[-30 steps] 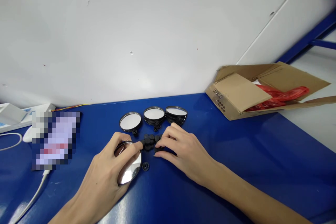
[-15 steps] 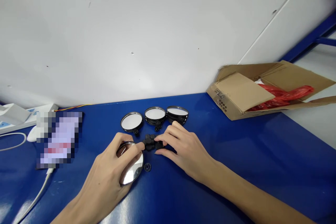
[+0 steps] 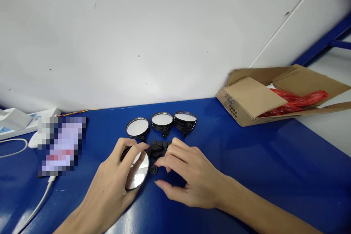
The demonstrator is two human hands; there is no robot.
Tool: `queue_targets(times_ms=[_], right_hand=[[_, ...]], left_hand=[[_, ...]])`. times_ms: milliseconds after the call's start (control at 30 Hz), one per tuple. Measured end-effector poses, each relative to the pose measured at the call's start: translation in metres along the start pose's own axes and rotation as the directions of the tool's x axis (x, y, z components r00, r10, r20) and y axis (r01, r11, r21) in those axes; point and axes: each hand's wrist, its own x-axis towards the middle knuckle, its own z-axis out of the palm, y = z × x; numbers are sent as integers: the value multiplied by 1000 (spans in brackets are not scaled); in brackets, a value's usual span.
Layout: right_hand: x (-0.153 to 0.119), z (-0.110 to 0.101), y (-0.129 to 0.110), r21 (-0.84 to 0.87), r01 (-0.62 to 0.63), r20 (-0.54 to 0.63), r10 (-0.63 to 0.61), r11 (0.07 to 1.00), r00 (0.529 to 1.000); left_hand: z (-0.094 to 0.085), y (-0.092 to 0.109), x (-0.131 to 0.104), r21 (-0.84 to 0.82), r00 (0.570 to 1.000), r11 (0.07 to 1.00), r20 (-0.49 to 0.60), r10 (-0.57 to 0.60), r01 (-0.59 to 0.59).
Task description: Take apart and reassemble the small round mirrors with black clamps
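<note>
My left hand is wrapped round a round mirror with a black rim, tilted on the blue table. Close to its right edge lies a small round black part with a hole in the middle. My right hand is open there, thumb and index finger apart; the index fingertip is at the small part, whether touching I cannot tell. Just behind the fingers sits a cluster of black knob-like pieces, partly hidden by my right hand.
Farther back stand a single round mirror and two stacks of mirrors, one in the middle and one at right. An open cardboard box holds red plastic. At left lie a phone with a cable and a power strip.
My right hand has come away from the black cluster towards me, its fingers spreading near the small round part, which has shifted slightly. My left hand keeps the mirror, its index finger drawn back a little.
</note>
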Motion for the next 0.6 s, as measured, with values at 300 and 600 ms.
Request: queue_targets(times_ms=[300,600], right_hand=[[0,1,-6,-74,63,83,-56,995,995],[6,4,-3,-140,133,16,-132,981,991]], left_hand=[[2,-1,-5,-22,990,993,77,115,-113],[-4,1,0,-31,997,996,16,78,-78]])
